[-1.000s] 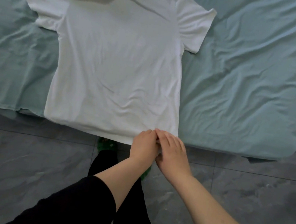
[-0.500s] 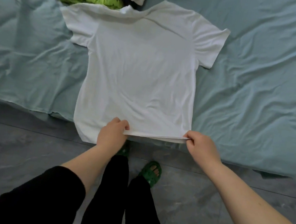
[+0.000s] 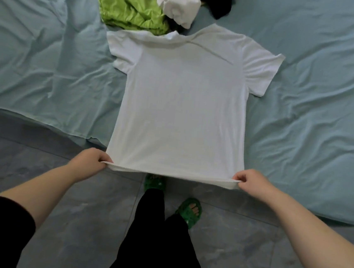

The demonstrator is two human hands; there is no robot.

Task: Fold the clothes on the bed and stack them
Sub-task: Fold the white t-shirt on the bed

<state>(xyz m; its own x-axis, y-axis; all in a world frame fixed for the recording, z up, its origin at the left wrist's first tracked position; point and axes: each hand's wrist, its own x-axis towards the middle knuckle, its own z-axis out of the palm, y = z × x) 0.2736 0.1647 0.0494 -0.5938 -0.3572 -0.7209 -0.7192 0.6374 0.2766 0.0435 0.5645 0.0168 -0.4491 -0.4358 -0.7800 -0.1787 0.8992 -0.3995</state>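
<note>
A white T-shirt [image 3: 183, 100] lies flat on the bed, collar far from me, its hem stretched taut off the near edge. My left hand [image 3: 88, 162] pinches the hem's left corner. My right hand [image 3: 250, 181] pinches the right corner. Both sleeves are spread out to the sides. Beyond the collar sits a heap of clothes: a lime green garment [image 3: 129, 8], a crumpled white one [image 3: 179, 6] and a dark one [image 3: 221, 2].
The bed has a wrinkled pale blue sheet [image 3: 315, 104] that reaches left and right of the shirt. Grey tiled floor [image 3: 66, 220] lies below its edge. My legs in black trousers and green sandals [image 3: 188, 210] stand by the bed.
My hands were together at the hem's right part. They have slid apart to its two corners and pulled the hem taut towards me. The clothes heap has come into view.
</note>
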